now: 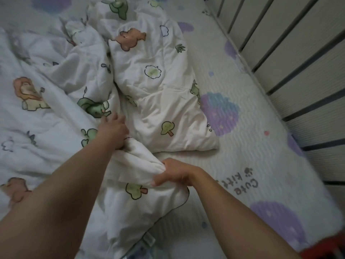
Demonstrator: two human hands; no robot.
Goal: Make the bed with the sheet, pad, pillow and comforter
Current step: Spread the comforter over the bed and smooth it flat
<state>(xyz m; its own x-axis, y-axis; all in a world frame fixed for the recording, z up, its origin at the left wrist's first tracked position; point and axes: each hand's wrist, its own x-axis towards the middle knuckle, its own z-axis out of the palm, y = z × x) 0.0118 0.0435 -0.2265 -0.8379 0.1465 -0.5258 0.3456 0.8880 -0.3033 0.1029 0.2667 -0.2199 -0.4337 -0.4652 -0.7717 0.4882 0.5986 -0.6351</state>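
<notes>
That comforter (pixel 153 94) is soft, puffy and floppy, light-ish, but it'll sag wherever it isn't held, so the corners or piped edge look like the best grab. It's heaped on the pad (pixel 252 128). Both the left hand (pixel 113 129) and right hand (pixel 177 173) have fingers curled into one fold. Can't make out the pillow or sheet, buried maybe

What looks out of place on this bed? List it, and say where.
The comforter is bunched in a crumpled, folded heap across the middle and left, not spread flat, leaving the quilted pad bare on the right. Both the left hand and right hand grip a fold of it. Nothing looks torn or spilled.
</notes>
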